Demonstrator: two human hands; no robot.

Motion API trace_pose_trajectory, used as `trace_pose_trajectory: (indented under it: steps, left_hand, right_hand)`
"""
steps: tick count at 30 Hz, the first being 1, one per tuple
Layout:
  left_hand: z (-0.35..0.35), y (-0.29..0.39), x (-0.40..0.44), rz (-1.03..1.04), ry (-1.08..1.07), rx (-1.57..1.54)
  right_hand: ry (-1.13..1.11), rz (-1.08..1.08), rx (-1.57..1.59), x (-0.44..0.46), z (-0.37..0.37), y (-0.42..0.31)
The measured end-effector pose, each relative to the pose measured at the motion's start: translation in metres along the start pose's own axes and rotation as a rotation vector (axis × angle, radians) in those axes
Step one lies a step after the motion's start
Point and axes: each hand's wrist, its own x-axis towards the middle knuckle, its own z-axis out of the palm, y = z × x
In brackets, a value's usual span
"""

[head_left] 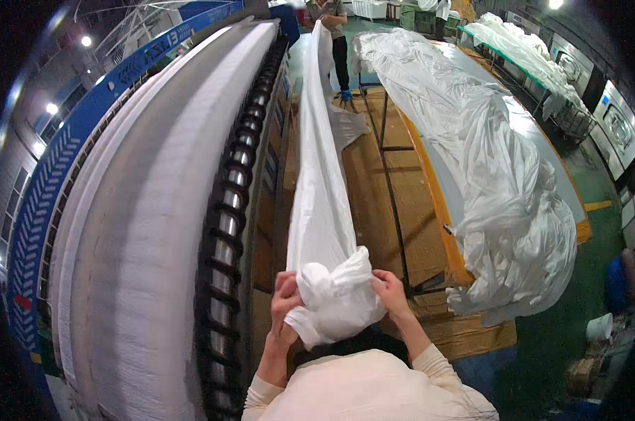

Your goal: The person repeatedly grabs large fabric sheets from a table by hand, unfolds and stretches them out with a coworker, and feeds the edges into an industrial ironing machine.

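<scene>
A long white sheet [322, 182] stretches away from me, its near end gathered in a bunch in front of my body. My left hand [284, 302] is closed on the left edge of that bunch. On the opposite edge, my right hand [389, 291] pinches the cloth between thumb and fingers. At the far end stands another person [337, 49], whose hands are at the top of the same sheet. Part of the sheet's side hangs down toward the floor midway along.
Close on my left runs a flatwork ironer [142, 210] with a dark spiral-wrapped roller [226, 245]. A table [430, 168] on my right carries a heap of crumpled white linen [500, 182]. Beyond it are another linen-laden table and washing machines [618, 126]. Brown sheeting [366, 210] covers the floor.
</scene>
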Motion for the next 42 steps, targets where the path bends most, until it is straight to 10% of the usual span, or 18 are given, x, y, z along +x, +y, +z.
trace_pose_trajectory:
  steps: [5, 11, 17, 21, 24, 28, 31, 33, 37, 40, 42]
  left_hand:
    - [-0.039, -0.001, -0.037, -0.156, 0.330, -0.294]
    - [-0.038, -0.004, -0.100, -0.476, 0.432, -0.921]
    - [0.016, -0.053, -0.169, -0.843, -0.005, -1.030]
    - [0.071, -0.032, -0.183, -1.170, 0.165, -1.205]
    - [0.065, -0.015, -0.164, -1.059, 0.130, -0.965]
    - [0.036, 0.005, -0.114, -0.679, 0.013, -0.179]
    - [0.026, 0.028, -0.087, -0.383, -0.026, 0.411]
    - [0.038, 0.032, -0.079, -0.316, -0.012, 0.565]
    - [0.091, -0.013, -0.069, -0.439, 0.057, 0.233]
    - [0.128, -0.054, -0.076, -0.756, 0.199, -0.469]
    - [0.134, -0.070, -0.085, -0.986, 0.321, -0.833]
  right_hand:
    - [0.201, -0.100, 0.348, -0.070, 0.012, -0.070]
    - [0.218, -0.559, -0.141, -0.137, 0.026, -0.129]
    - [-0.759, -0.281, 0.246, -0.168, 0.069, -0.102]
    - [-1.363, -0.314, 0.103, -0.153, 0.097, -0.110]
    - [-1.323, -0.459, -0.549, -0.144, 0.086, -0.105]
    - [-0.989, -0.444, -0.088, -0.116, 0.046, -0.070]
    - [-0.995, -0.006, 0.085, -0.109, 0.021, -0.037]
    - [-0.976, -0.283, -0.339, -0.123, 0.020, -0.016]
    - [-0.882, 0.316, 0.266, -0.140, 0.037, 0.001]
    - [-0.771, -0.127, -0.295, -0.116, 0.010, 0.003]
    - [-0.727, 0.060, -0.244, -0.111, -0.015, -0.005]
